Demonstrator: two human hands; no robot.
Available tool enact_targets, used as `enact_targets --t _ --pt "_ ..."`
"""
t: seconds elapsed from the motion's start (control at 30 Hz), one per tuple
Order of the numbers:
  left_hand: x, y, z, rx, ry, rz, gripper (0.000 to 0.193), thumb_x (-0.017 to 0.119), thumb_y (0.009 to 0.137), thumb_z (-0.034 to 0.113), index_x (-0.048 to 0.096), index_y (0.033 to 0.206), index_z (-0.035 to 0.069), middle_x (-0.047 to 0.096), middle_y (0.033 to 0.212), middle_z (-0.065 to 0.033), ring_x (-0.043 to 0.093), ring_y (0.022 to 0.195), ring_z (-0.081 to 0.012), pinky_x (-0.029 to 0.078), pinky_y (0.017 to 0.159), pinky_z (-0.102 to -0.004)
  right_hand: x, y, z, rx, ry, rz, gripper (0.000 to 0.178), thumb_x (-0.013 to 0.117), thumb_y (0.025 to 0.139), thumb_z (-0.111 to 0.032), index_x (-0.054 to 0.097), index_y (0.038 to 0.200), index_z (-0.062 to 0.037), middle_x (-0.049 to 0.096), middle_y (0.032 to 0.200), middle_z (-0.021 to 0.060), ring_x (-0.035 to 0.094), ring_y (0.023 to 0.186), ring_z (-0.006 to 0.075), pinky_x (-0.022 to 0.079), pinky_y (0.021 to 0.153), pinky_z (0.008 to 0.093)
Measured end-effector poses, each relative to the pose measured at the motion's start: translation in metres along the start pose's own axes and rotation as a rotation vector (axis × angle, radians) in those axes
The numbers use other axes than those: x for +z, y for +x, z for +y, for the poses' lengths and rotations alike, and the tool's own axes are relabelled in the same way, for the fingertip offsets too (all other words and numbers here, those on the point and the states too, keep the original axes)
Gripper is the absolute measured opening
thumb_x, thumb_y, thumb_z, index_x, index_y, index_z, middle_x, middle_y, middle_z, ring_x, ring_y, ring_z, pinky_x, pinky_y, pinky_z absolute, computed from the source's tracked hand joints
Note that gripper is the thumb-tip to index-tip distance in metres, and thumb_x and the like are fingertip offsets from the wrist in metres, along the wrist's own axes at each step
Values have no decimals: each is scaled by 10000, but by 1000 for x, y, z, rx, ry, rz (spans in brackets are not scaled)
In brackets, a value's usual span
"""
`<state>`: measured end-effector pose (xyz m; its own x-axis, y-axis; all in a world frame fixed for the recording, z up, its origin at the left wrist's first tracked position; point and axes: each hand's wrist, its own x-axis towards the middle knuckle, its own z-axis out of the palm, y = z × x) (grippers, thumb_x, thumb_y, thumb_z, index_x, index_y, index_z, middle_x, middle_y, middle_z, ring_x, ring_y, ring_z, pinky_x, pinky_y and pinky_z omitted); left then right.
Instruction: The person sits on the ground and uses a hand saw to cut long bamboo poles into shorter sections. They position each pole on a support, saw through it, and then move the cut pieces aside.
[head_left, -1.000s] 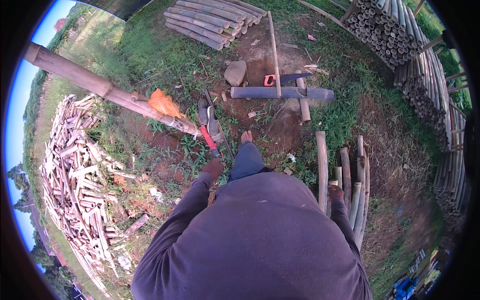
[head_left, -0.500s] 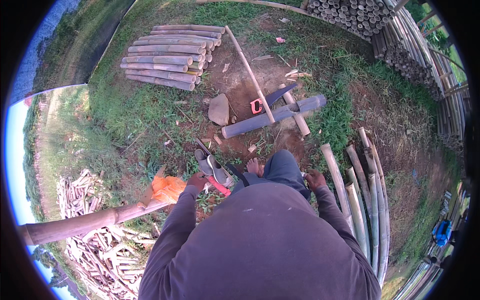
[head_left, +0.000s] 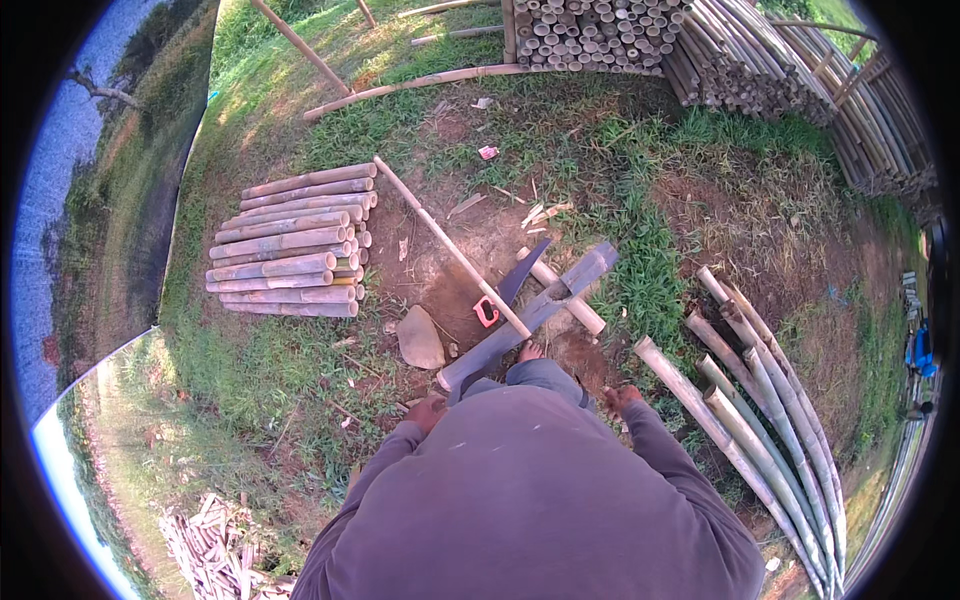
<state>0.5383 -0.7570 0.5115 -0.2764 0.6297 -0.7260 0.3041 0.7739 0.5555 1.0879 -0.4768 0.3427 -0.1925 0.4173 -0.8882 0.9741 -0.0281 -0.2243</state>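
Observation:
My left hand (head_left: 428, 412) hangs beside my body, close to the near end of a dark, thick bamboo piece (head_left: 470, 367); its fingers do not show well. My right hand (head_left: 622, 398) hangs loosely at my other side, its fingers apart and nothing seen in them, left of several long bamboo poles (head_left: 690, 408). Ahead of my foot (head_left: 531, 351), the dark piece rests across a shorter bamboo length (head_left: 572, 299). A handsaw with an orange handle (head_left: 486, 312) lies against them. The tip of a thin bamboo stick (head_left: 440, 236) meets the dark piece.
A stack of cut bamboo lengths (head_left: 285, 240) lies at the left, with a flat stone (head_left: 420, 338) nearer me. Large bamboo piles (head_left: 600, 38) stand at the far right. Bamboo scraps (head_left: 215, 545) are heaped at the lower left.
My view has shifted forward, toward the saw and dark bamboo piece. The sandals, orange netting and thick pole at the left have left the view. Both arms still hang at my sides.

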Motion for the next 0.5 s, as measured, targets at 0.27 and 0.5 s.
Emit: enact_targets --t 0.27,0.5 --pt "-129 115 68 97 71 125 526 715 1019 481 736 1203 -12 765 1112 -108 680 1008 -161 547 904 -351 -177 -93 -204 -193 453 456 512 649 1003 -460 723 1335 -77 740 1296 221 701 1205 408 542 1029 493" --pt "-195 271 177 283 496 -223 534 767 968 448 730 1220 -21 767 1157 -138 703 1051 -218 556 942 -380 -137 -127 -206 79 915 721 412 626 1010 -417 726 1335 -185 743 1277 206 694 1202 426 548 1032 489"
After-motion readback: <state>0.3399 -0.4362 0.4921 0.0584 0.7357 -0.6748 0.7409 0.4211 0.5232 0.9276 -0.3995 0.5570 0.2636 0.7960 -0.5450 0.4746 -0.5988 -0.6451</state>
